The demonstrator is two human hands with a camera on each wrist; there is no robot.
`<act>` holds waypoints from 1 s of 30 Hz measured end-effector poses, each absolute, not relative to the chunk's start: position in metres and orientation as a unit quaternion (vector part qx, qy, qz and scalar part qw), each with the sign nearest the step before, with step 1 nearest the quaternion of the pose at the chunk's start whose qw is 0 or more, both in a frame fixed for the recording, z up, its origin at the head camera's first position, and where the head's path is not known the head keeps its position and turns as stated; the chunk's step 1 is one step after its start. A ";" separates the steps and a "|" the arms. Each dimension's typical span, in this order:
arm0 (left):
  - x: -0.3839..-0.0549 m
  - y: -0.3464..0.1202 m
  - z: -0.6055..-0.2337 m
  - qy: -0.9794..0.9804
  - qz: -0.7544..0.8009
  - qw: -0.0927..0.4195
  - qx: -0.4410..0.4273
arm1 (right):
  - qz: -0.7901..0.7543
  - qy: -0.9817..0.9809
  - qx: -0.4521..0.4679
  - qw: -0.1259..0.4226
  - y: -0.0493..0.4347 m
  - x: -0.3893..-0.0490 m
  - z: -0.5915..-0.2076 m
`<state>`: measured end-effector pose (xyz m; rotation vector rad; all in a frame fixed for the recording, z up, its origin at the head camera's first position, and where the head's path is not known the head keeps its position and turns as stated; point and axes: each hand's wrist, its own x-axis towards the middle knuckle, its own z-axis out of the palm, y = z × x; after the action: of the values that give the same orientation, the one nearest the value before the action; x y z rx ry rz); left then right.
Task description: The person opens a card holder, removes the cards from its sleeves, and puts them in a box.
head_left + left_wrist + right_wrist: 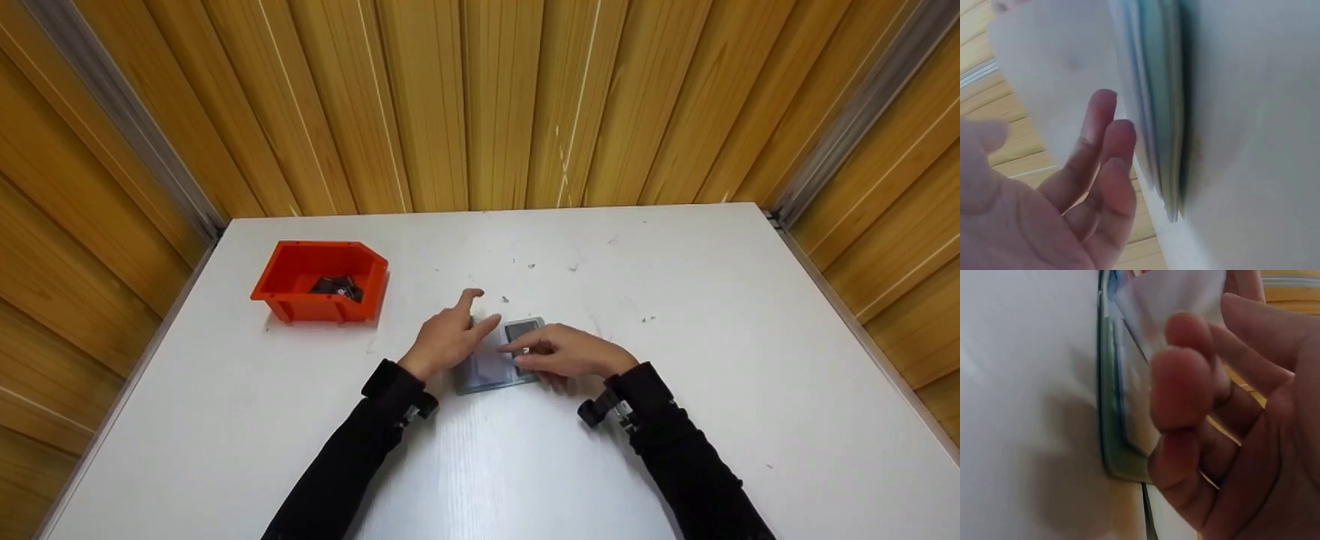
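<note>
A small flat booklet with a greenish clear edge [497,388] lies on the white table between the hands. A dark rectangle [523,328] shows on its right side. One whitish, cloudy sheet [1055,73] of it stands raised from the layered stack. My right hand [566,351] has its index finger over that sheet's edge and its thumb below, seeming to pinch it; the other fingers curl loosely. At the booklet's left side, my left hand [446,337] has its index finger and thumb stretched out, the thumb over the sheet. Nothing is held in its palm.
An orange-red open bin [322,307] stands at the back left, with several small dark metal pieces [337,287] inside. Wood-patterned walls [495,105] rise behind the table [712,315] and at both sides. Small dark marks dot the tabletop.
</note>
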<state>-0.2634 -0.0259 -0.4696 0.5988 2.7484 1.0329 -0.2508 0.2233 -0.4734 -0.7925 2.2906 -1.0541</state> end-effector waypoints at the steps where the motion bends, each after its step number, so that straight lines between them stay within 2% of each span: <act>1: -0.264 -0.026 -0.470 0.918 0.333 0.065 0.203 | -0.369 0.847 -0.292 0.247 0.222 -0.250 -0.474; 5: -0.264 -0.029 -0.473 0.929 0.292 0.051 0.224 | -0.300 0.886 -0.285 0.210 0.222 -0.250 -0.475; 10: -0.263 -0.029 -0.473 0.934 0.274 0.066 0.219 | -0.267 0.915 -0.250 0.168 0.236 -0.255 -0.473; 21: -0.262 -0.030 -0.471 0.939 0.261 0.074 0.210 | -0.262 0.934 -0.181 0.161 0.253 -0.262 -0.475; 24: -0.259 -0.028 -0.471 0.948 0.241 0.050 0.201 | -0.260 0.936 -0.173 0.163 0.253 -0.263 -0.476; 28: -0.253 -0.017 -0.471 0.952 0.217 -0.011 0.215 | -0.260 0.935 -0.176 0.164 0.254 -0.263 -0.476; 30: -0.249 -0.009 -0.472 0.949 0.215 -0.021 0.230 | -0.262 0.934 -0.178 0.165 0.254 -0.263 -0.476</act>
<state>-0.2486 -0.0094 -0.4722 0.7320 3.0219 0.6836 -0.2629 0.2541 -0.4759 -0.5080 2.6609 -0.7460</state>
